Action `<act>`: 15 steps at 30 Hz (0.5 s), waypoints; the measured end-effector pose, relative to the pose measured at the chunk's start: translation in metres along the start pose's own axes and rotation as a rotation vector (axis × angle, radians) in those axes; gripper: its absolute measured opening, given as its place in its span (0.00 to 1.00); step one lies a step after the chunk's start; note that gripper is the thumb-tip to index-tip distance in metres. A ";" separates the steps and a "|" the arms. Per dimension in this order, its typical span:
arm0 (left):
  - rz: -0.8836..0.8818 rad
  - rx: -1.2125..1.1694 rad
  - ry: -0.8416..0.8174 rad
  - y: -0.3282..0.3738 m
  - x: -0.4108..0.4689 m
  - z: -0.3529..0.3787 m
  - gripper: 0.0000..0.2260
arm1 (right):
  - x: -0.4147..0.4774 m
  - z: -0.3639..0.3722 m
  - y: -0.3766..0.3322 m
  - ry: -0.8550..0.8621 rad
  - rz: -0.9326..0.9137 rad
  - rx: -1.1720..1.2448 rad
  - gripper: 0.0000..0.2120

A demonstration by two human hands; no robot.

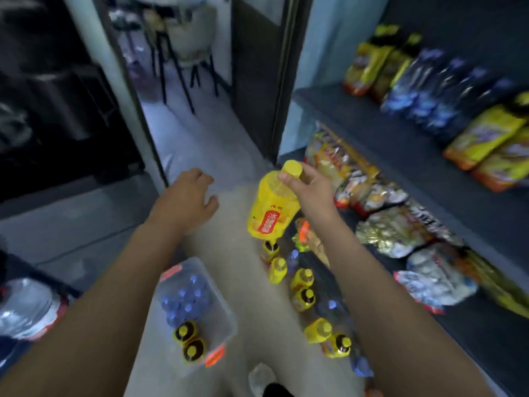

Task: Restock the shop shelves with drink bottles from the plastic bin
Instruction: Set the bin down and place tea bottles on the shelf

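Note:
My right hand point(307, 187) grips a yellow drink bottle point(270, 209) by its yellow cap, the bottle hanging tilted above the low dark shelf point(486, 333). My left hand point(189, 196) hovers to the left with relaxed fingers and holds nothing. Below on the floor stands the clear plastic bin point(226, 325) with orange clips; inside are several blue-capped water bottles point(186, 299) and two yellow-capped dark bottles point(189, 339). Several yellow bottles point(303, 285) stand in a row along the shelf's front edge.
Snack bags point(380, 224) fill the low shelf at right. An upper shelf point(372, 118) carries yellow and blue packs point(438, 87). A doorway point(186, 81) with stools lies ahead. A dark cabinet is at left. A white and red bag point(25, 308) lies at lower left.

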State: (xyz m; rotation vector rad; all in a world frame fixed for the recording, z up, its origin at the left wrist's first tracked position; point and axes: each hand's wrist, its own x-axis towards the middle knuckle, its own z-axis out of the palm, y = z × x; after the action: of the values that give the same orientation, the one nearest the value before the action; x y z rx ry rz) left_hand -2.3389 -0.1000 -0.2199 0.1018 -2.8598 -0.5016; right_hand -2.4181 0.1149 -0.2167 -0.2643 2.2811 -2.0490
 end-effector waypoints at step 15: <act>0.524 -0.078 0.070 0.198 0.066 -0.119 0.19 | -0.109 -0.150 -0.174 0.569 -0.196 -0.090 0.06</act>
State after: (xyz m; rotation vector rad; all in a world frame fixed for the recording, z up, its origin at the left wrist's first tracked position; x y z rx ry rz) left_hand -2.3799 0.0396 -0.0292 -0.6116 -2.6401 -0.4807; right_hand -2.3204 0.2631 -0.0346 0.1188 2.7649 -2.3596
